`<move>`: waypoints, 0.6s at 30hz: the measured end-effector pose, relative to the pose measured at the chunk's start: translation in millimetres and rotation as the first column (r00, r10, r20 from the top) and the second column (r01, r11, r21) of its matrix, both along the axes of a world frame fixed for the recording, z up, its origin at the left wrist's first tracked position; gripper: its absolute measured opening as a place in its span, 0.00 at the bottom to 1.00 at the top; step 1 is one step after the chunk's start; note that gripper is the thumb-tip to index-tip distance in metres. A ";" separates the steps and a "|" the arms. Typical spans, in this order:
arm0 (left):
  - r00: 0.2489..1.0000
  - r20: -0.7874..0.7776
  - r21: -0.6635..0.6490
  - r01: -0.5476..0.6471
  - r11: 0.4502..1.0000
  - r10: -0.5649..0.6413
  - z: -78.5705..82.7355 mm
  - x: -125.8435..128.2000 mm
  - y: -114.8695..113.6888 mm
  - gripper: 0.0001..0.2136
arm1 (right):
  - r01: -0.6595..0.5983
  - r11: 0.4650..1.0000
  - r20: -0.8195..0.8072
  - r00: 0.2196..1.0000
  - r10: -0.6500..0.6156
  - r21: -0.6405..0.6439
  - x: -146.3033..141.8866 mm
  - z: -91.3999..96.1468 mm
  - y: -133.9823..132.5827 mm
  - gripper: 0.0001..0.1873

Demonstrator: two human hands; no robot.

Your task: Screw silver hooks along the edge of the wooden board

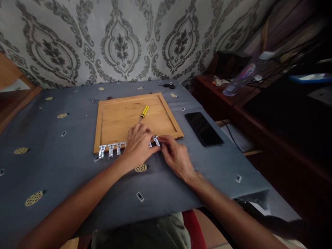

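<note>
A framed wooden panel point(124, 116), like a cabinet door, lies flat on the table. Several silvery metal hinges point(111, 150) sit along its near edge, some hidden behind my left hand point(138, 143). That hand rests over the edge, fingers curled and thumb pressed near a metal hinge point(156, 140) toward the right end. From the other side, my right hand point(176, 157) pinches this same hinge between thumb and fingers. A yellow-handled screwdriver point(145, 111) lies on the panel just beyond my left hand, its shaft pointing toward me.
A black phone point(203, 128) lies right of the panel on the grey pineapple-print tablecloth point(64, 166). Keys point(169, 85) are near the back edge by the patterned wall. A plastic bottle point(242, 77) stands on the dark wooden furniture point(215, 88) at the right, among cables.
</note>
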State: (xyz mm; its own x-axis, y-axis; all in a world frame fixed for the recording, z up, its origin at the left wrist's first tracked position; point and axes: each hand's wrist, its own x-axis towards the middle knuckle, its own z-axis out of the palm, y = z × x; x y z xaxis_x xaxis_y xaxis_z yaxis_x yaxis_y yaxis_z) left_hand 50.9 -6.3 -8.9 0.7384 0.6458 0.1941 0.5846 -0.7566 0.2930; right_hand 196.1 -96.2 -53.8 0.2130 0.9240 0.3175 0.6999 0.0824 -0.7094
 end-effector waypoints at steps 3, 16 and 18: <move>1.000 -0.017 -0.041 -0.022 0.999 0.021 2.1 1.0 -0.1 0.14 | -0.004 1.000 -0.007 1.000 0.004 -0.012 0.1 -0.9 0.0 0.14; 0.999 -0.025 -0.078 -0.044 0.996 0.043 4.0 2.1 -1.5 0.18 | 0.066 0.976 -0.075 0.994 -0.083 -0.208 30.4 52.0 64.2 0.11; 0.999 -0.027 -0.095 -0.045 0.994 0.043 5.1 2.1 -1.9 0.17 | 0.078 0.962 -0.039 0.995 -0.091 -0.260 33.3 59.4 103.2 0.10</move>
